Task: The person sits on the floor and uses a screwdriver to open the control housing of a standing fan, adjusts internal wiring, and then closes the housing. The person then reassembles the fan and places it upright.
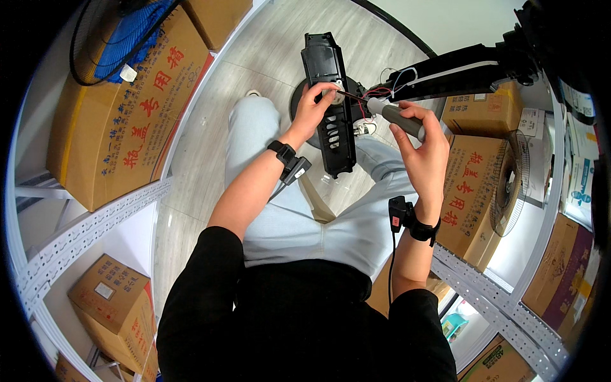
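Observation:
My right hand grips the grey handle of a screwdriver, its thin dark shaft pointing left toward a small pale round part on a long black plastic housing. My left hand is closed at that part, thumb and fingers beside the screwdriver's tip; what they pinch is too small to make out. The housing has slots along its lower half and stands over a round black base. Red, white and blue wires hang at a black jointed arm to the right.
Cardboard boxes stand on metal shelving at left, with blue material on top. More boxes and a wire-guarded fan are at right. My legs are below the housing, over a wood-look floor.

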A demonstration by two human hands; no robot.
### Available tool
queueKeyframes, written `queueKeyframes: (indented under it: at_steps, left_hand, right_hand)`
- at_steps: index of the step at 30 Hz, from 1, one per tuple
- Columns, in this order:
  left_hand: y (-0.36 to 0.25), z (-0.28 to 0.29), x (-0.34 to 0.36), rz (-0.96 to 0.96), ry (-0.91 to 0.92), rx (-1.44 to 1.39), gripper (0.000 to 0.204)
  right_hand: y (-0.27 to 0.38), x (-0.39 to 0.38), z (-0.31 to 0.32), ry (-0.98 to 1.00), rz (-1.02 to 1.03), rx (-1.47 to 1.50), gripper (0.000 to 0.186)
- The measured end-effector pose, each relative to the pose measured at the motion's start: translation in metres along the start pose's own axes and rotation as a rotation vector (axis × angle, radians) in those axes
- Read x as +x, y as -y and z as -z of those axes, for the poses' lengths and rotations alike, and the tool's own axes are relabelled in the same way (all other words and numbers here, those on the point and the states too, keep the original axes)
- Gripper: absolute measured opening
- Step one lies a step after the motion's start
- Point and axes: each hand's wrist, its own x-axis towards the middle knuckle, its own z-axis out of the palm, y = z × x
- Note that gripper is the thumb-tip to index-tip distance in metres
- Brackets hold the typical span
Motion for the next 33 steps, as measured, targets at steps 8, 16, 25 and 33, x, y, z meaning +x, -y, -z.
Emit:
queueKeyframes:
  at_steps: [8, 16, 25, 33]
  left_hand:
    - [0.001, -0.003, 0.0, 0.038, 0.023, -0.103, 0.031]
    - [0.0, -0.003, 0.0, -0.023, 0.028, -0.032, 0.033]
    - [-0.008, -0.003, -0.001, -0.028, 0.027, -0.008, 0.039]
    - [-0.018, -0.003, -0.001, -0.093, 0.002, 0.151, 0.042]
  right_hand:
    - [0.002, 0.0, -0.004, -0.119, -0.083, 0.003, 0.027]
    - [-0.005, 0.008, -0.017, -0.164, -0.001, -0.082, 0.026]
    - [-0.003, 0.01, -0.018, -0.152, -0.017, -0.084, 0.025]
    - [0.003, 0.012, -0.016, -0.136, -0.051, -0.081, 0.026]
